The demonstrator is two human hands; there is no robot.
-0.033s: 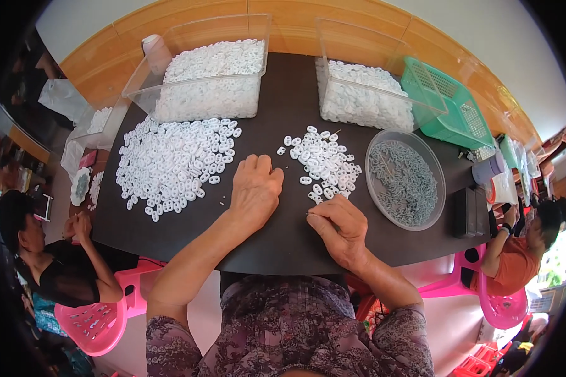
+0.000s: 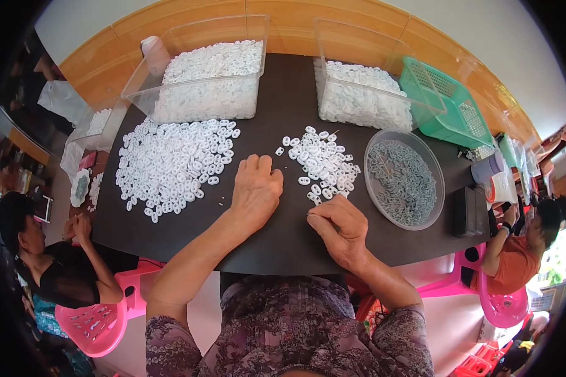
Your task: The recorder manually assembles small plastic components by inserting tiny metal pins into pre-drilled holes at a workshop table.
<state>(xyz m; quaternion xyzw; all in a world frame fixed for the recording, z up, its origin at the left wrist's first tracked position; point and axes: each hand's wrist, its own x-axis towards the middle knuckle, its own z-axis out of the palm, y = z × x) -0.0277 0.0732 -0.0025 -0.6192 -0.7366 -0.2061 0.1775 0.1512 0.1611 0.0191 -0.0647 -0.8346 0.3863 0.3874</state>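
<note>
My left hand (image 2: 256, 186) rests on the dark table (image 2: 288, 94) with its fingers curled under; whatever they hold is hidden. Near the table's front edge, my right hand (image 2: 343, 231) is closed in a pinch. A tiny dark tip shows between its thumb and forefinger, too small to name. Just beyond that hand lies a small heap of white oval pieces with two holes each (image 2: 326, 160). A larger heap of the same white pieces (image 2: 170, 166) spreads to the left of my left hand. Right of the small heap, a round clear tub (image 2: 442, 200) holds many small grey screws (image 2: 401, 179).
Two clear bins (image 2: 255, 94) (image 2: 326, 103) full of white pieces stand at the back. A green basket (image 2: 446, 129), a purple-grey cup (image 2: 486, 169) and a black box (image 2: 469, 213) are at the right. People sit on either side, near pink chairs (image 2: 94, 330).
</note>
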